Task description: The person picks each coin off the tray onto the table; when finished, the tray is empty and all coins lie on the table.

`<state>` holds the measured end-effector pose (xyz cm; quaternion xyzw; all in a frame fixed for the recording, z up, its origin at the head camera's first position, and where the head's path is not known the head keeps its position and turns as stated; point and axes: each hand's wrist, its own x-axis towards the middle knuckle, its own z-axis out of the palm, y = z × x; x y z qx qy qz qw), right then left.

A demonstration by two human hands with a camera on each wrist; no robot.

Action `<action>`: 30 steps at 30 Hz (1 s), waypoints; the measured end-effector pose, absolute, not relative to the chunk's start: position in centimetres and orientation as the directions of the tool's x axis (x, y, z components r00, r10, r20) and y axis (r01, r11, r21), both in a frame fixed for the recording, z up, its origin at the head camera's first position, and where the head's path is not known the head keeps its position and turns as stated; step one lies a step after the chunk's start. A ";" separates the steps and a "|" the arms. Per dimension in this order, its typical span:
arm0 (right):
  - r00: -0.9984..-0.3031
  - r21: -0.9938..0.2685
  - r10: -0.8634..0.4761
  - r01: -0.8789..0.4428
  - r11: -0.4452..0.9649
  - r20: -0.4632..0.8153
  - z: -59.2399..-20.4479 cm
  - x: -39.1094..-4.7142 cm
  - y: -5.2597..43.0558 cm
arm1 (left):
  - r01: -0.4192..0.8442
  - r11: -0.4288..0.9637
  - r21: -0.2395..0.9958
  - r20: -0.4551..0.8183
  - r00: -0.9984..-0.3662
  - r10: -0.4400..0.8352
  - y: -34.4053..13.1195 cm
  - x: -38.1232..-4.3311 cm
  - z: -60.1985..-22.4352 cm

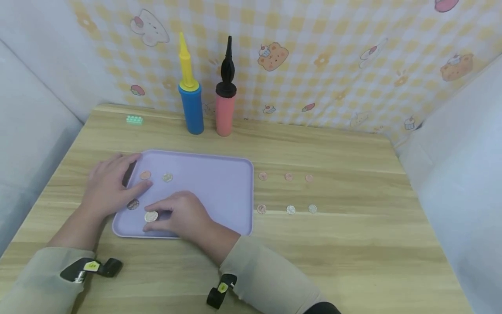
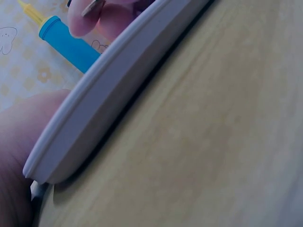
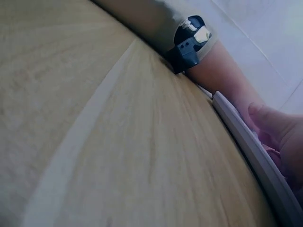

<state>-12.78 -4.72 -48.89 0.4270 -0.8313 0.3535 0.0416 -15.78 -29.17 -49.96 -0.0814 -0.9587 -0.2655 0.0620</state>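
Observation:
A lilac tray [image 1: 208, 187] lies on the wooden table. My right hand [image 1: 182, 216] pinches a silver-coloured coin [image 1: 150, 216] between thumb and index finger, over the tray's front left part; in the left wrist view that coin [image 2: 92, 8] appears tilted. Along the tray's left rim rests my left hand [image 1: 110, 185], its thumb reaching over onto the tray and its fingers extended toward the far corner. Near that thumb are a copper-coloured coin [image 1: 145, 175], a silver-coloured coin [image 1: 167, 177] and a darker coin [image 1: 133, 204] lying on the tray.
Right of the tray, several coins lie in two rows, among them a copper-coloured coin [image 1: 289, 176] and a silver-coloured coin [image 1: 290, 209]. A blue and yellow hand pump [image 1: 192, 109] and a pink and black one [image 1: 225, 113] stand behind the tray. A mint toy brick [image 1: 134, 119] lies back left.

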 end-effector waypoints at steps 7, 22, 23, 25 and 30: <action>-0.679 -0.595 -0.649 -0.692 0.409 0.344 -48.6 -12.5 -3.5 | 0.185 0.845 0.502 0.157 -0.980 0.122 -29.0 -15.8 -49.9; -0.664 -0.588 -0.632 -0.714 0.379 0.399 -48.6 -12.7 0.9 | 0.175 0.848 0.501 0.143 -0.983 0.119 -28.9 -15.8 -49.9; -0.650 -0.572 -0.636 -0.731 0.373 0.416 -48.6 -12.7 1.4 | 0.174 0.847 0.503 0.139 -0.983 0.119 -28.9 -15.8 -50.0; -0.607 -0.512 -0.652 -0.777 0.367 0.454 -48.6 -12.9 2.3 | 0.175 0.844 0.506 0.140 -0.983 0.120 -28.9 -15.8 -50.0; -0.481 -0.354 -0.675 -0.875 0.330 0.560 -48.5 -13.4 4.8 | 0.181 0.836 0.519 0.145 -0.982 0.122 -28.9 -15.8 -49.9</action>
